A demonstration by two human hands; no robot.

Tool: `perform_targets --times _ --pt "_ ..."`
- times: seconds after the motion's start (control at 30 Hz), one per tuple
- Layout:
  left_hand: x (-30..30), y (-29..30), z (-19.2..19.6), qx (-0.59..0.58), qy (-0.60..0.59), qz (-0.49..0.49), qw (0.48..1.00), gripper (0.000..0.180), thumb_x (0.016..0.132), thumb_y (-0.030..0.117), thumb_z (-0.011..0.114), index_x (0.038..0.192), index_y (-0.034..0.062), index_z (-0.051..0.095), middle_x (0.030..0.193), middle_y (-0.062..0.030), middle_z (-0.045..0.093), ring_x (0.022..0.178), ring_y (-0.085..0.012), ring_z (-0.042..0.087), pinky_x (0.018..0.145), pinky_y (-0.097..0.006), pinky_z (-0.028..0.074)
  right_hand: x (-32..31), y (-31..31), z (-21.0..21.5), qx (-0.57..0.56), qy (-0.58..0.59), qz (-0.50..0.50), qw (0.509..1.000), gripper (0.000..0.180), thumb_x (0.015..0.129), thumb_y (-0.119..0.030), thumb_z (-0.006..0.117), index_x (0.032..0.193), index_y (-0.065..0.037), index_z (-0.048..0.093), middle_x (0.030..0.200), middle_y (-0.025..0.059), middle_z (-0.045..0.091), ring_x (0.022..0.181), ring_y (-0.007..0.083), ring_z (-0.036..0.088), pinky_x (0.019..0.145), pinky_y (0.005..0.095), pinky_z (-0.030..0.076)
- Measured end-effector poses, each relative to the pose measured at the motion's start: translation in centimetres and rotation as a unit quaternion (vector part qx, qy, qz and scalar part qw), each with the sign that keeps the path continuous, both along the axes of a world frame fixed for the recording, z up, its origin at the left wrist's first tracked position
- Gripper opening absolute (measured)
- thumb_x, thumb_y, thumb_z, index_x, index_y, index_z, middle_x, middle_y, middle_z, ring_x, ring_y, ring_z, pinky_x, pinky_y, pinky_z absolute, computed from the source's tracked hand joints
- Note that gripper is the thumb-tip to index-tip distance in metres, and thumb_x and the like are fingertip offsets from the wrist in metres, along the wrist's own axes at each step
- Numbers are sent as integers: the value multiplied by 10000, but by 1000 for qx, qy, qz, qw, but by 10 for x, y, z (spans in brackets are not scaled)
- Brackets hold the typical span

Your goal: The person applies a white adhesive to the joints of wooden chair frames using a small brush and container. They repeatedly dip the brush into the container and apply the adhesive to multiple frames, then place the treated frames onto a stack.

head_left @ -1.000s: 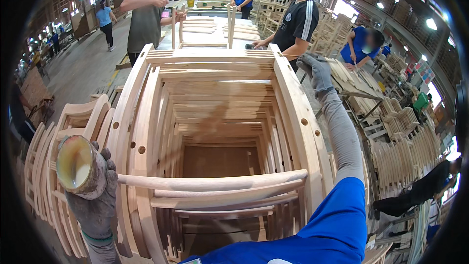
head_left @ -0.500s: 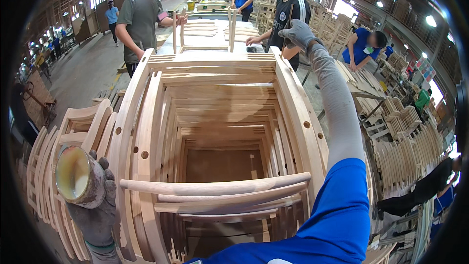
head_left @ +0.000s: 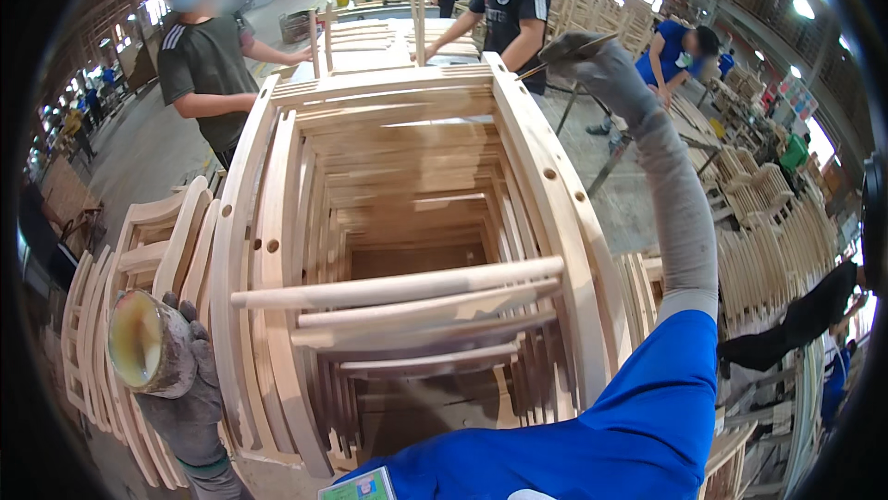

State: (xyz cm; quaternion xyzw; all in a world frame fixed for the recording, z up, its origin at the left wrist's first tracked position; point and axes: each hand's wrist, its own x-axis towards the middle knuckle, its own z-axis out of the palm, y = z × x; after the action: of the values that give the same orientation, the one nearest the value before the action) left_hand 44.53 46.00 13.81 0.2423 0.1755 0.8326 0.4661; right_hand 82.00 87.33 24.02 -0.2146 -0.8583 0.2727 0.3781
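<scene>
My left hand [head_left: 190, 407], in a grey glove, is wrapped round a round, crusted cup [head_left: 174, 359] with pale yellowish stuff inside. It stands beside the left post of a stack of wooden chair frames [head_left: 248, 222]. My gloved right hand [head_left: 597, 70] is raised past the far right corner of the stack, its arm stretched out. Its fingers are closed on a thin stick [head_left: 529, 73], which slants down to the left near the post's top. Round holes show in the posts. Crossbars [head_left: 398, 287] span the near part.
Two people stand beyond the stack, by a table [head_left: 370, 47] with wooden pieces on it. More frames [head_left: 139, 250] lean at the left. Stacked curved parts [head_left: 777, 259] fill the right side. Another person [head_left: 680, 51] bends over a bench at the far right.
The stick has swung from nearly upright to a slant, and my right hand has turned. The view has shifted. The person at the left has lowered a raised hand toward the table.
</scene>
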Motion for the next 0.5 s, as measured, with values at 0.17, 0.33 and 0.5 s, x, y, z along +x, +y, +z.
perform_targets --times 0.17,0.33,0.5 --pt "33 -17 -5 -5 -68 -138 988 604 923 333 484 1397 28 267 1402 -224 311 1256 -370 372 1069 -450 329 43 -131 10 -30 131 -99 986 131 822 -33 607 934 37 613 825 93 650 781 149 644 680 240 528" --pt "83 -25 -13 20 -88 -168 982 665 893 365 518 1396 14 261 1390 -213 332 1264 -358 368 1076 -490 289 96 -193 -10 -74 241 -188 949 183 857 -76 613 1006 20 567 875 116 635 792 165 646 693 262 543" --pt "125 -48 -29 -47 -66 -133 988 689 863 438 522 1381 36 309 1307 -200 433 1259 -362 378 1081 -523 257 120 -226 -40 -90 323 -192 922 181 878 -47 573 1040 30 548 948 132 624 818 172 642 725 272 556"
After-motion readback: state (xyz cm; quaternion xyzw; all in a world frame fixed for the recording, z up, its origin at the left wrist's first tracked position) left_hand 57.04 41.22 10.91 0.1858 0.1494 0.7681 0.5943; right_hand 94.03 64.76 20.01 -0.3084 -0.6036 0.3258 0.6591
